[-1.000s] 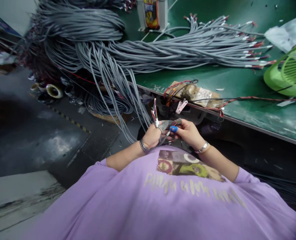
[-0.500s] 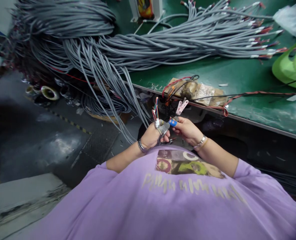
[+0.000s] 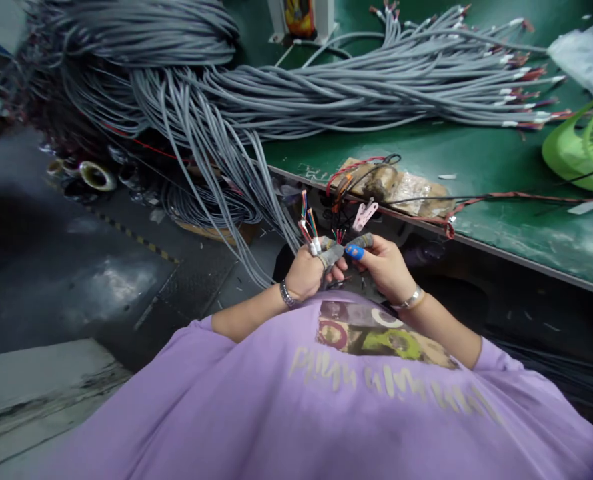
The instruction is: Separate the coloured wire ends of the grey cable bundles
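My left hand [image 3: 306,272] is closed round a grey cable end, and its coloured inner wires [image 3: 308,227] stick up above the fist. My right hand [image 3: 382,265], with a blue cot on one fingertip and a grey one on another, pinches thin red wires [image 3: 338,236] from the same cable just right of the left hand. Both hands are held close to my chest, below the front edge of the green bench [image 3: 501,220]. A metal bracelet is on each wrist.
A big heap of grey cables [image 3: 216,87] spills off the bench's left end toward the floor. Stripped cable ends [image 3: 521,73] lie at the back right, beside a green fan [image 3: 583,143]. A wired fixture on cardboard [image 3: 386,181] sits at the bench edge. Tape rolls [image 3: 96,177] lie below left.
The coloured wires above my left fist have spread apart. My right fingers have moved onto the thin red wires. The view has shifted slightly.
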`<state>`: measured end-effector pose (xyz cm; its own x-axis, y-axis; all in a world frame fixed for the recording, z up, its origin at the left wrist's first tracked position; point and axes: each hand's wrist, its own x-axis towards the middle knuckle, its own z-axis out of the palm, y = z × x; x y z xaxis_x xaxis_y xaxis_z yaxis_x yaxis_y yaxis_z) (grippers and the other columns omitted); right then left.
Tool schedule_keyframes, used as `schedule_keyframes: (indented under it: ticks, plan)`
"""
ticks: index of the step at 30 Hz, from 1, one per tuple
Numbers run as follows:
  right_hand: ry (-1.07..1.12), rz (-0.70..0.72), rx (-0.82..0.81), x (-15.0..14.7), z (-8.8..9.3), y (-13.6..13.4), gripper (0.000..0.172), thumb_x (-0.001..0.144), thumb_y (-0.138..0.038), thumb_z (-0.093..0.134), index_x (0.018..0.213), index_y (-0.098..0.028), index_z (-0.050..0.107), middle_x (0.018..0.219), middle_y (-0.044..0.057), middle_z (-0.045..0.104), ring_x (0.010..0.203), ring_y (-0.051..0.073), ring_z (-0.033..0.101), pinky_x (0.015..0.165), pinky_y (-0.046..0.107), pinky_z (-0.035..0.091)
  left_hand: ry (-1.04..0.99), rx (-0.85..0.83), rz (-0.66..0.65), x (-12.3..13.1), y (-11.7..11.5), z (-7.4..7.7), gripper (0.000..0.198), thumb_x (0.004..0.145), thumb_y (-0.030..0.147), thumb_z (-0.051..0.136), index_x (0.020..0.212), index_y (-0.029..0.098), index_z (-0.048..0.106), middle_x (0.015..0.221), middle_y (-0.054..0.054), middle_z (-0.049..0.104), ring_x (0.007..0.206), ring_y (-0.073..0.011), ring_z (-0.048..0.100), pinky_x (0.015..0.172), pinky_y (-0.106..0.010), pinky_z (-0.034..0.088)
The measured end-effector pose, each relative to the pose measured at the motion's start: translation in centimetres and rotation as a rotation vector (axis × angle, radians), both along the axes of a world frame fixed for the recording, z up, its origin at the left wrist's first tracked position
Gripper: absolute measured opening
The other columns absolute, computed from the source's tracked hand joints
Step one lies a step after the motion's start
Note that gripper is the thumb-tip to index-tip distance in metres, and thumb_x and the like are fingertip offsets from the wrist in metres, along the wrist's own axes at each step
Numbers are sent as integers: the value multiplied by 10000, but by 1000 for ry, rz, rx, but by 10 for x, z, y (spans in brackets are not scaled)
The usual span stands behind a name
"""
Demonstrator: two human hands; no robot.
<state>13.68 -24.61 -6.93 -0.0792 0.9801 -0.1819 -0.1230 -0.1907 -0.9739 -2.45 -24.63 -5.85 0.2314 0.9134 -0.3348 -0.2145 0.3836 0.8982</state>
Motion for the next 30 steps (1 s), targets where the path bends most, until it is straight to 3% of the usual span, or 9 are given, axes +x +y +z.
schedule_keyframes:
  ticks: [5, 14, 20, 30]
  plan:
    - [-71, -6, 121, 5, 0, -11, 356, 698, -504, 839, 772, -189, 691, 696, 8, 663, 600, 124, 544, 595, 286, 488, -50, 5, 54, 7, 1, 3, 423, 682, 497, 816, 696, 161, 559, 581, 19, 640, 386, -66, 536, 365, -176, 331]
    - [-12, 113, 24, 11, 7, 2, 408, 725, -538, 789, 918, -190, 698, 778, 12, 672, 623, 118, 524, 558, 254, 419, 20, -17, -54, 6, -1, 5, 445, 667, 525, 817, 661, 170, 549, 514, 35, 595, 350, -64, 492, 358, -191, 353]
    - [86, 42, -36, -3, 9, 3, 390, 637, -496, 861, 793, -191, 675, 672, -11, 645, 569, 106, 504, 550, 261, 412, 66, -15, -82, 6, -3, 6, 438, 670, 518, 811, 665, 173, 540, 528, 25, 612, 366, -72, 525, 361, -183, 329]
    - [172, -34, -92, -15, 3, -1, 431, 627, -534, 869, 750, -185, 648, 535, -48, 542, 491, 82, 400, 489, 245, 314, 42, 18, 8, 4, -8, 0, 436, 707, 526, 787, 656, 169, 541, 549, 12, 632, 385, -74, 541, 375, -187, 321]
